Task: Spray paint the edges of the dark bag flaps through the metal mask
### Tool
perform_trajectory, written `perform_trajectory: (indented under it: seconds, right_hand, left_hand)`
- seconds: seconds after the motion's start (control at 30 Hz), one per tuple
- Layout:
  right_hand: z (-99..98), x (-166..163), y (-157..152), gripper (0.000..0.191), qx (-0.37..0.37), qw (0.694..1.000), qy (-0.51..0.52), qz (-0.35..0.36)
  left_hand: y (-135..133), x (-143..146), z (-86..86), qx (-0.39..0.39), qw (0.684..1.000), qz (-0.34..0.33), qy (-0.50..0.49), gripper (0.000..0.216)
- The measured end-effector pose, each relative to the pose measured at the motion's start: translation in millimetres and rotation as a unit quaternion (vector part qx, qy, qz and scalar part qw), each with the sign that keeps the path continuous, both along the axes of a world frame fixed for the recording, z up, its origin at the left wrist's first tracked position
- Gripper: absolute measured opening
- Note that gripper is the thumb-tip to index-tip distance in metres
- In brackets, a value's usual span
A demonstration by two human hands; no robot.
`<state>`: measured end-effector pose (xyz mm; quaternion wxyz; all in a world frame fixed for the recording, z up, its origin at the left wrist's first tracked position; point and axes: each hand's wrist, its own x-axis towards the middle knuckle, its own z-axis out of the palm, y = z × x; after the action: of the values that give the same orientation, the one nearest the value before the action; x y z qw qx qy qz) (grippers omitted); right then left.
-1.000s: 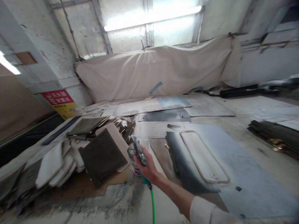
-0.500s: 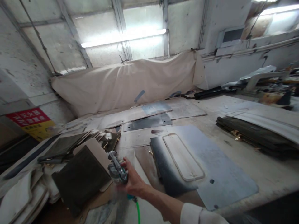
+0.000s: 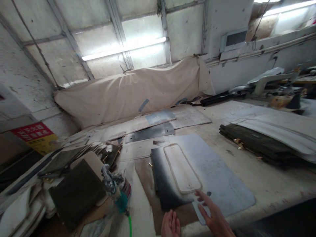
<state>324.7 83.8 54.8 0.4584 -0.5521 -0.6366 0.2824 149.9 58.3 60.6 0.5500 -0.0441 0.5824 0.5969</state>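
My right hand (image 3: 213, 214) reaches over the front corner of a pale grey sheet (image 3: 225, 184), fingers apart and fingertips near a pale oblong panel with a raised border (image 3: 182, 169). That panel lies on a dark piece (image 3: 163, 187) dusted with white toward its right side. Low in the picture, my left hand (image 3: 171, 224) is just in front of the dark piece's near edge, fingers side by side and slightly bent, nothing visible in them. Whether either hand touches the pieces is unclear. A spray gun (image 3: 115, 187) with a green hose (image 3: 130, 225) stands to the left, out of both hands.
Dark olive pieces (image 3: 76, 191) and pale panels (image 3: 17, 210) are piled at the left. Another dark stack with gold-coloured fittings (image 3: 261, 144) lies at the right, partly under white panels (image 3: 278, 135). A beige cloth (image 3: 133, 93) hangs behind the table.
The spray gun, held in one hand at the left before, now stands released on the table. Both hands are now in view at the near side of the dark piece. The view has shifted slightly.
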Motion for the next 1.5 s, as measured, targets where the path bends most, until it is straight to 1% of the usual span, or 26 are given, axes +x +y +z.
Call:
perform_trajectory:
  seconds: [0.07, 0.13, 0.2, 0.3, 0.4, 0.47, 0.57, 0.67, 0.73, 0.77, 0.83, 0.93, 1.0, 1.1, 1.17, 1.23, 1.3, 1.37, 1.4, 1.43, 1.5]
  right_hand:
    - [-24.6, 41.6, -2.7, 0.037, -0.005, 0.995, -0.091, -0.029]
    - [-40.2, 67.7, -4.3, 0.040, -0.006, 0.982, -0.186, -0.026]
    - [-47.0, 79.6, -4.3, 0.045, -0.008, 0.962, -0.272, -0.002]
    - [-46.8, 80.5, -2.1, 0.049, -0.009, 0.937, -0.348, 0.031]
    - [-44.3, 76.7, 1.5, 0.052, -0.026, 0.925, -0.377, 0.026]
    - [-45.1, 78.0, 4.4, 0.053, -0.037, 0.922, -0.384, 0.019]
    - [-49.0, 85.9, 8.8, 0.053, -0.041, 0.925, -0.374, 0.051]
    - [-50.9, 92.8, 12.3, 0.054, -0.049, 0.928, -0.359, 0.087]
    - [-49.5, 93.5, 14.2, 0.055, -0.055, 0.929, -0.357, 0.085]
    - [-48.4, 92.9, 14.9, 0.055, -0.059, 0.929, -0.355, 0.085]
    - [-46.0, 91.6, 15.9, 0.056, -0.069, 0.932, -0.345, 0.085]
    - [-45.3, 93.5, 15.8, 0.057, -0.083, 0.939, -0.324, 0.084]
    - [-47.4, 96.2, 16.2, 0.054, -0.087, 0.941, -0.314, 0.091]
    - [-47.4, 89.5, 25.2, 0.045, -0.072, 0.953, -0.283, 0.076]
    - [-37.8, 69.1, 41.2, 0.044, -0.031, 0.971, -0.234, 0.045]
    - [-16.0, 33.9, 65.6, 0.051, 0.020, 0.986, -0.165, 0.022]
    - [17.1, -10.7, 94.8, 0.064, 0.039, 0.994, -0.099, 0.003]
    - [55.6, -54.5, 123.7, 0.075, 0.051, 0.998, -0.033, -0.002]
    - [74.0, -73.0, 136.3, 0.076, 0.060, 0.998, 0.001, 0.018]
    - [90.3, -88.0, 147.1, 0.074, 0.064, 0.997, 0.040, 0.023]
    - [112.6, -106.5, 163.5, 0.065, 0.048, 0.991, 0.121, 0.006]
  left_hand:
    - [7.5, 8.2, 3.2, 0.011, 0.997, 0.034, -0.063, 0.007]
    - [11.2, 15.1, 8.6, 0.033, 0.994, 0.058, -0.089, 0.010]
    - [13.9, 22.1, 13.6, 0.038, 0.995, 0.061, -0.075, 0.009]
    - [20.0, 34.8, 14.7, 0.051, 0.997, 0.052, -0.030, 0.009]
    - [27.7, 49.6, 7.6, 0.094, 0.995, 0.028, 0.036, 0.005]
    - [32.1, 58.5, 1.6, 0.106, 0.993, 0.004, 0.058, 0.008]
    - [37.5, 66.3, -3.4, 0.111, 0.991, -0.017, 0.073, 0.015]
    - [43.6, 67.6, 1.4, 0.124, 0.991, -0.009, 0.057, 0.016]
    - [49.1, 65.0, 12.8, 0.125, 0.992, 0.004, 0.034, 0.016]
    - [52.4, 62.1, 21.4, 0.126, 0.992, 0.012, 0.024, 0.016]
    - [60.3, 51.7, 44.2, 0.137, 0.990, 0.029, 0.018, 0.018]
    - [75.5, 26.5, 84.6, 0.174, 0.982, 0.063, 0.033, 0.016]
    - [86.5, 9.3, 108.7, 0.159, 0.983, 0.092, 0.011, 0.014]
    - [102.7, -5.4, 136.5, 0.140, 0.983, 0.106, -0.043, 0.014]
    - [113.7, -6.7, 151.6, 0.152, 0.981, 0.103, -0.068, 0.015]
    - [125.0, -4.5, 165.3, 0.173, 0.976, 0.098, -0.087, 0.016]
    - [135.6, -1.6, 176.3, 0.194, 0.971, 0.093, -0.100, 0.016]
    - [143.3, 0.8, 183.3, 0.202, 0.970, 0.089, -0.099, 0.016]
    - [145.7, 1.9, 185.4, 0.204, 0.971, 0.087, -0.092, 0.016]
    - [147.1, 2.9, 186.6, 0.205, 0.972, 0.085, -0.081, 0.016]
    - [147.6, 4.9, 187.6, 0.207, 0.973, 0.079, -0.063, 0.015]
